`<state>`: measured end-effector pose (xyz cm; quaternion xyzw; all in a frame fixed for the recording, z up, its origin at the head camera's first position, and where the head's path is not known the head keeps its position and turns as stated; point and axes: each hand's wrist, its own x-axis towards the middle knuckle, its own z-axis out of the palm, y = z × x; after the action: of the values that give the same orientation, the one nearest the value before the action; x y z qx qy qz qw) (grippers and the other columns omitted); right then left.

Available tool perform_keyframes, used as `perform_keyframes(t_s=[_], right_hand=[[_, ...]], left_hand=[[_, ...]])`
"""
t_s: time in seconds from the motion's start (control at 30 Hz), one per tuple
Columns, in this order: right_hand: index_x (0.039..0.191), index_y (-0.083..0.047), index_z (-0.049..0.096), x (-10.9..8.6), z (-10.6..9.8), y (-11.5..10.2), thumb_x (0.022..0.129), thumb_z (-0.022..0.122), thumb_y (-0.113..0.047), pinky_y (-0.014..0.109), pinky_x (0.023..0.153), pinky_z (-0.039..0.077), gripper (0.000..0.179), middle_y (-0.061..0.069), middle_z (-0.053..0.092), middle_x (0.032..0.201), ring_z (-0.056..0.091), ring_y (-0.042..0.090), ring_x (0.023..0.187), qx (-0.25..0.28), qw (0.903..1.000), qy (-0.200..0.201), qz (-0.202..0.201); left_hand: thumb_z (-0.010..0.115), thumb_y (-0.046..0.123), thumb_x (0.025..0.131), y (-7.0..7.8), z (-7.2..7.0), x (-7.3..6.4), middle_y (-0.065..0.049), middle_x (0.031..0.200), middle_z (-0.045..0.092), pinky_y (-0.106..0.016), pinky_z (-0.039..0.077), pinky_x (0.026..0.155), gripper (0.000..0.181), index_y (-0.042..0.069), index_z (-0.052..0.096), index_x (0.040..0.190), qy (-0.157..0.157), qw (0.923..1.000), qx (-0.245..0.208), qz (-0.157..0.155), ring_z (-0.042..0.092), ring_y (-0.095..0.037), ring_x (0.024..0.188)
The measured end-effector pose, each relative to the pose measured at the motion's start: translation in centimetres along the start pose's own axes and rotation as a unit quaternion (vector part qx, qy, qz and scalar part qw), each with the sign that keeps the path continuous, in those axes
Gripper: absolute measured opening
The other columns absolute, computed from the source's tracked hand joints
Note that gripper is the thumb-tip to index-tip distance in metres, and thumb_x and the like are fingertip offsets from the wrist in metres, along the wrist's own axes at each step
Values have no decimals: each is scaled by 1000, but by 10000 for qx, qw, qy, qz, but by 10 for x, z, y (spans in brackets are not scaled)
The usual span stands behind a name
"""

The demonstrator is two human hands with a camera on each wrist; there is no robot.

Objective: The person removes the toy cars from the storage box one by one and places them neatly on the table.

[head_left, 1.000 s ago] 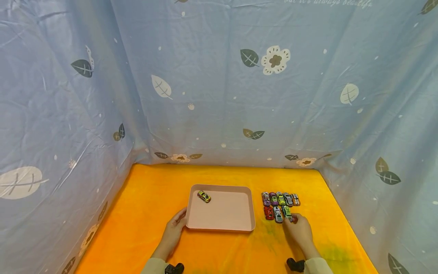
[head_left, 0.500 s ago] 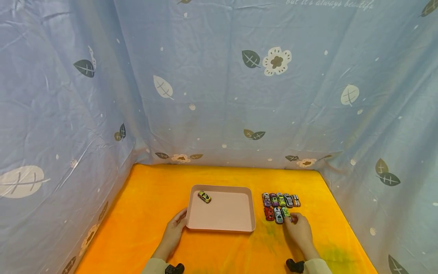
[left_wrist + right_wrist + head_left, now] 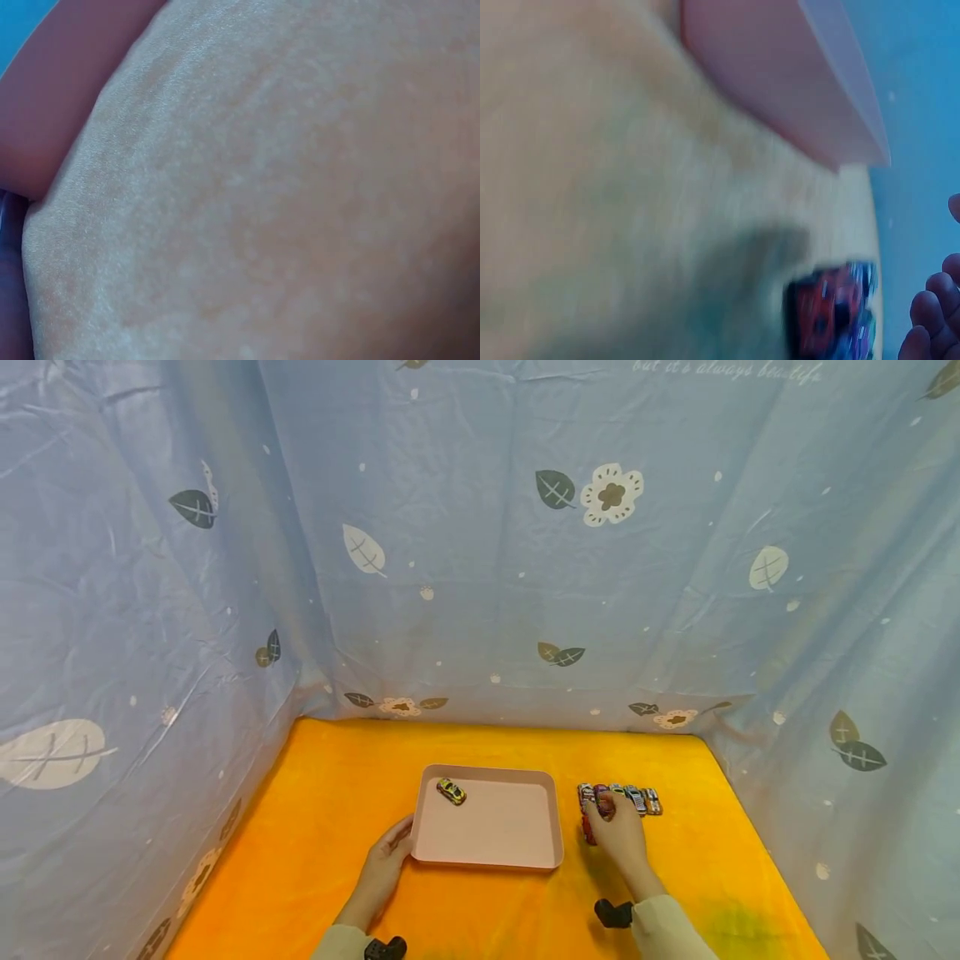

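Note:
My left hand (image 3: 380,868) rests against the left side of a shallow pink tray (image 3: 487,862), fingers at its rim. A yellow toy car (image 3: 452,791) lies in the tray's far left corner. My right hand (image 3: 622,839) is over the toy cars right of the tray and pinches a small dark reddish toy car (image 3: 604,807) between thumb and fingers, mostly hidden. A red toy car (image 3: 588,830) shows beside the thumb, and a silver toy car (image 3: 636,799) stands in the far row. The hand covers other cars. Curled fingers (image 3: 930,311) show in the right wrist view.
Yellow-orange cloth (image 3: 352,777) covers the table. Blue patterned curtains (image 3: 480,568) hang behind and on both sides. A white-and-orange toy car (image 3: 652,802) ends the far row on the right. In the left wrist view the cloth fills most of the picture.
My right hand has left the near row's right end, moving left and slightly away from me with the toy car, and now covers several cars. My left hand stays at the tray.

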<state>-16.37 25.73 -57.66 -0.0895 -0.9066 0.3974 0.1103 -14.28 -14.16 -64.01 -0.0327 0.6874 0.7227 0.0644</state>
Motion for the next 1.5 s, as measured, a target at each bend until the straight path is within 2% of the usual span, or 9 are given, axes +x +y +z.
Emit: perform_keyframes(t_s=[0.1,0.47,0.67,0.9,1.07,1.13,1.23,1.33,1.5], right_hand=[[121,3,61,3,13,-13,92,67,-25,38,72,52,41,15,63,102,59,27,83,26,9998,-74,-161],[124,-6,62,2,62,-61,89,71,-26,32,66,48,41,10,60,101,52,17,77,301,9942,-670,-787],[121,-2,62,1,89,-83,89,71,-24,34,68,50,40,12,59,102,53,17,77,326,9870,-1009,-1207],[122,-5,60,-2,120,-97,89,70,-32,36,73,50,44,7,59,104,54,19,85,135,9826,-1596,-936],[126,-1,56,1,141,-104,89,71,-25,36,75,50,47,12,56,110,54,22,91,715,9736,-2041,-733],[129,1,54,3,149,-107,88,72,-21,33,71,51,50,15,55,115,54,21,88,958,9701,-2129,-658],[133,2,50,6,160,-111,87,74,-19,31,67,48,57,19,53,122,51,19,83,976,9719,-2041,-641],[134,3,47,6,171,-111,86,75,-18,33,71,48,60,18,53,122,49,19,83,859,9768,-1864,-616],[133,4,46,2,181,-108,87,72,-16,40,83,47,57,15,52,113,50,24,93,1392,9759,-1677,-43]], left_hand=[[51,18,102,-1,1,0,-15,146,43,-32,39,106,47,7,42,147,-55,10000,-64,5,41,-29,134],[49,17,103,0,3,-2,-17,148,40,-35,37,108,48,7,39,148,-101,9999,-43,-43,37,-30,136],[49,18,103,-1,1,-1,-16,146,44,-34,40,105,46,7,42,146,-33,9999,80,77,40,-31,134],[51,19,102,-2,-1,0,-14,146,44,-32,39,106,46,9,43,147,-29,10000,88,30,40,-29,134],[49,17,103,-1,-3,0,-16,148,41,-33,37,107,48,6,39,148,-112,9999,7,54,38,-30,136],[49,14,103,3,-3,-1,-18,147,41,-35,38,107,47,4,39,148,-145,9999,0,31,38,-31,135],[49,13,103,4,-2,0,-19,147,41,-36,39,106,47,3,39,147,-153,9999,-27,-29,40,-32,134],[49,13,103,4,-1,2,-20,147,41,-34,40,105,48,3,38,148,-143,9999,-65,-52,40,-32,134],[49,16,102,2,0,2,-17,147,42,-34,40,105,48,6,39,148,-142,9998,-131,-39,41,-31,133]])
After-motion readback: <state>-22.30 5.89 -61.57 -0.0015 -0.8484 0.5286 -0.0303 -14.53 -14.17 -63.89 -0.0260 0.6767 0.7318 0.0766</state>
